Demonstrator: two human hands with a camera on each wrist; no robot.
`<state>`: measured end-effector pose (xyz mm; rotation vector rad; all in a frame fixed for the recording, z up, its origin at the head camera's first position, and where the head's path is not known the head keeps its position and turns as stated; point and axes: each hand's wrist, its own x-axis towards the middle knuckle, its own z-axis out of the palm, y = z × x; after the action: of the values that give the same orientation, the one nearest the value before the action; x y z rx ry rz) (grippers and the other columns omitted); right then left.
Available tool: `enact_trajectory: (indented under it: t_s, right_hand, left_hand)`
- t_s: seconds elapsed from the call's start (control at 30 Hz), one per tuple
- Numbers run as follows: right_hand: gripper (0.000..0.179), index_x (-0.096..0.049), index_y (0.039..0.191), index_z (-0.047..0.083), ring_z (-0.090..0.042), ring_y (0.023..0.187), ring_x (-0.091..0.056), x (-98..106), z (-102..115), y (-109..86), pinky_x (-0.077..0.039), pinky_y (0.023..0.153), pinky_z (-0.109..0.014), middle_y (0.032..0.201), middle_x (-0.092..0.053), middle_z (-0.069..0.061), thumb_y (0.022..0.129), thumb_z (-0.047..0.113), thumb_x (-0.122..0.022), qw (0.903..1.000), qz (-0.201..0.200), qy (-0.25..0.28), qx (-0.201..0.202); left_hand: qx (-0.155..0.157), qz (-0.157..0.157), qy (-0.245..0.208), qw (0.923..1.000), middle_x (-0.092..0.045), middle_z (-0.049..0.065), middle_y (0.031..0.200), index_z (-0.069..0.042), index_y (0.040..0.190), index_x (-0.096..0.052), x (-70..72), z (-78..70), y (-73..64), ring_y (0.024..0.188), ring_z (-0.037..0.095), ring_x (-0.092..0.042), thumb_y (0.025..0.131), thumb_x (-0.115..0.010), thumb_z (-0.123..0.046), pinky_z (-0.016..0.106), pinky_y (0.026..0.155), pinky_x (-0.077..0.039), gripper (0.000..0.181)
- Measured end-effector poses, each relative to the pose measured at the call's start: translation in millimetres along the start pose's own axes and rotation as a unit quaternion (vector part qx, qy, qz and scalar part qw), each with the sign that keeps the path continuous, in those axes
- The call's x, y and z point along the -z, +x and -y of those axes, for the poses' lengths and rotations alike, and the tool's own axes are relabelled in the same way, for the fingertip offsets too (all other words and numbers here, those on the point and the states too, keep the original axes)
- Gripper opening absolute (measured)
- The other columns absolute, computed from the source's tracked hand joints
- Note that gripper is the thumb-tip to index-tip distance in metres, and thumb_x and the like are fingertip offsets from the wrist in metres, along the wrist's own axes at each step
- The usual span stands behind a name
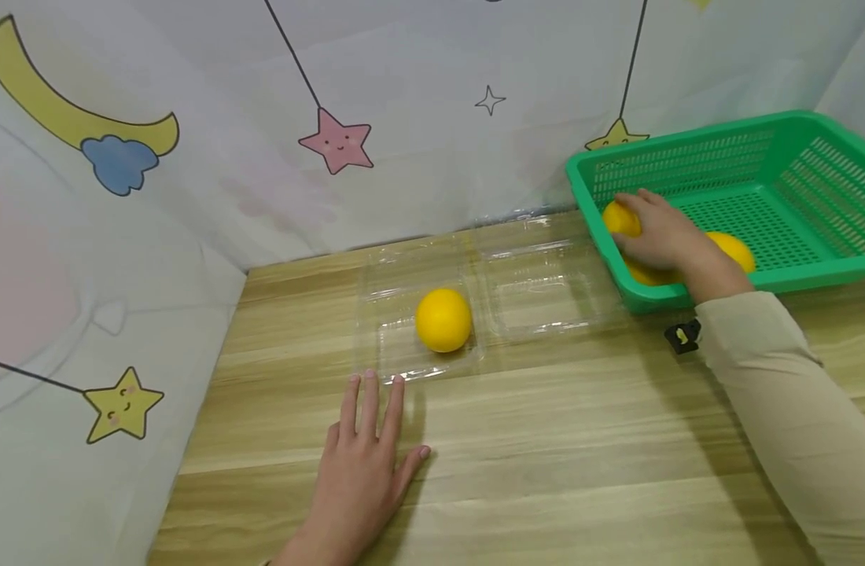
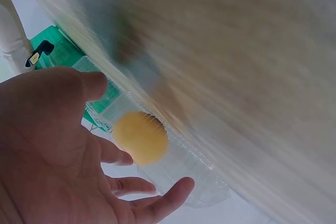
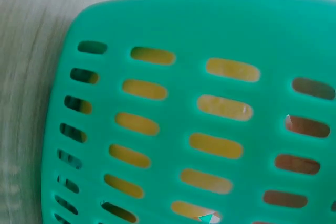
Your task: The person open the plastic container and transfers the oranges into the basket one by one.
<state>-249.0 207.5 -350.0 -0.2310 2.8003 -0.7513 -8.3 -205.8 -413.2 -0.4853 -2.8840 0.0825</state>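
My left hand (image 1: 362,464) hovers over the wooden table, fingers straight and spread. Its fingertips are right at the front edge of a clear plastic clamshell box (image 1: 393,310), spread flat in two halves. A smooth yellow ball (image 1: 443,320) sits in the left half; the left wrist view shows this ball (image 2: 140,138) beyond the fingers. Inside the green basket (image 1: 659,297), at its left end, my right hand (image 1: 662,232) grips another yellow ball (image 1: 620,219) between thumb and fingers. In the right wrist view the basket wall (image 3: 184,35) hides most of that hand.
More yellow balls lie in the basket, one (image 1: 733,251) just right of my right wrist. A black wrist camera (image 1: 682,336) hangs below the right cuff. Behind the table (image 1: 546,472) stands a white backdrop (image 1: 418,71) printed with stars and a moon.
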Motion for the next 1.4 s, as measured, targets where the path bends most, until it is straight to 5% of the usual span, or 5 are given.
enact_trajectory:
  t_s: [0.33,0.7,0.97,1.17,1.4]
  right_hand:
    - [0.074,-0.013,0.167,-0.004,-0.064,0.154,-0.007,-1.3,1.0,1.8,-0.017,0.118,-0.080,0.170,0.002,-0.038,0.109,0.024,-0.048,0.9999,-0.011,0.009,0.006]
    - [0.064,-0.029,0.162,-0.007,-0.064,0.148,-0.022,-2.5,10.4,4.0,-0.022,0.118,-0.077,0.167,-0.018,-0.038,0.108,0.023,-0.048,0.9950,-0.096,-0.012,0.027]
    - [0.062,-0.034,0.164,0.004,-0.054,0.151,-0.031,-5.4,27.0,-7.0,-0.027,0.117,-0.074,0.170,-0.028,-0.025,0.109,0.031,-0.047,0.9821,-0.185,0.009,0.036]
    - [0.057,-0.051,0.153,0.002,-0.049,0.144,-0.044,-26.0,61.3,-19.0,-0.037,0.114,-0.068,0.159,-0.048,-0.024,0.106,0.032,-0.062,0.9637,-0.241,0.016,0.113]
    - [0.050,-0.061,0.143,0.001,-0.046,0.145,-0.044,-45.0,90.1,-27.2,-0.031,0.118,-0.066,0.151,-0.055,-0.023,0.100,0.027,-0.070,0.9487,-0.263,-0.017,0.174]
  left_hand:
    - [0.001,-0.002,-0.004,1.0000,-0.034,0.031,0.165,-0.003,0.165,-0.034,-1.8,0.3,-0.2,0.151,0.051,-0.035,0.098,-0.069,-0.054,0.058,0.097,-0.055,0.091]
    - [0.000,-0.007,-0.006,1.0000,-0.033,0.032,0.165,-0.003,0.166,-0.031,-3.3,1.4,-0.6,0.151,0.051,-0.035,0.103,-0.061,-0.056,0.059,0.096,-0.056,0.087]
    - [0.001,0.002,-0.005,1.0000,-0.032,0.033,0.165,-0.003,0.166,-0.030,-4.6,1.4,-1.8,0.152,0.051,-0.033,0.103,-0.061,-0.056,0.059,0.096,-0.056,0.088]
    - [0.002,0.009,-0.010,0.9999,-0.032,0.033,0.165,-0.003,0.166,-0.030,-3.3,1.3,-3.3,0.153,0.052,-0.032,0.103,-0.060,-0.056,0.059,0.097,-0.056,0.088]
    - [-0.006,-0.019,-0.015,0.9997,-0.033,0.033,0.164,-0.003,0.166,-0.031,-2.6,1.4,-2.3,0.151,0.052,-0.034,0.105,-0.055,-0.059,0.059,0.095,-0.056,0.086]
